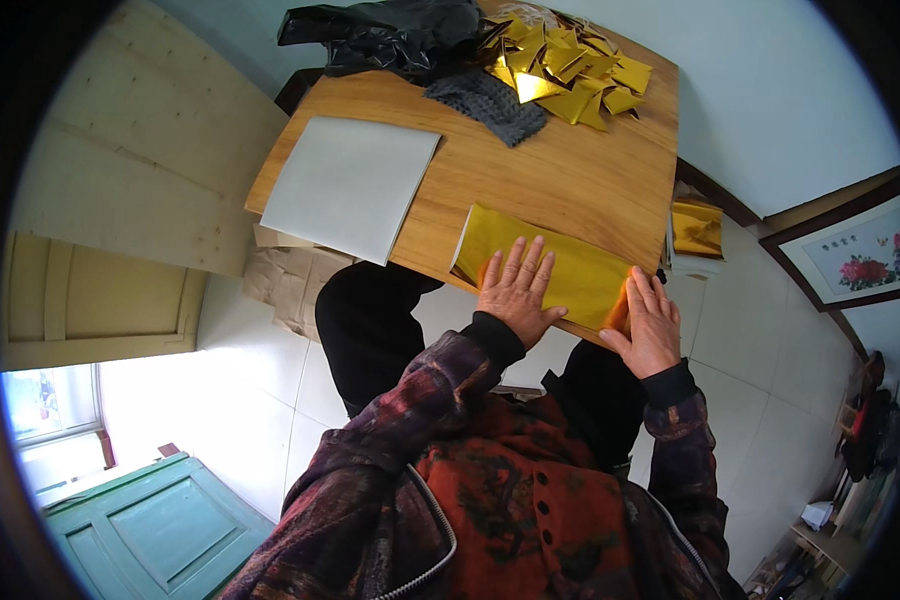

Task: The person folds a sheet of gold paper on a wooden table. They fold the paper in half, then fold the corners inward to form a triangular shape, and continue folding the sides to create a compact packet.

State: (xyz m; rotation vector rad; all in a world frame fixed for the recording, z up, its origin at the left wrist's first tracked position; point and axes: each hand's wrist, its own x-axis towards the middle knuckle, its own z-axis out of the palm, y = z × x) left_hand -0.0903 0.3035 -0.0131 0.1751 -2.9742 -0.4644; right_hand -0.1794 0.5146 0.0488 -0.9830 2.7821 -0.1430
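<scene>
A sheet of gold paper [582,264], apparently folded into a long strip, lies along the near edge of the wooden table. Its left end lifts slightly and shows a pale underside. My left hand [518,290] rests flat on its left half, fingers spread and pointing away from me. At the strip's right end, my right hand [650,322] lies with fingers stretched out and thumb apart, touching the end edge. Orange reflections glow on the foil beside both hands. Whatever is under my palms is hidden.
The wooden table [390,95] carries a grey-white sheet [350,185] at left, with a dark grey cloth [487,103], a black plastic bag [390,35] and a pile of folded gold paper pieces [565,70] at the back. More gold paper [697,228] sits right of the table, beside a framed picture [860,255].
</scene>
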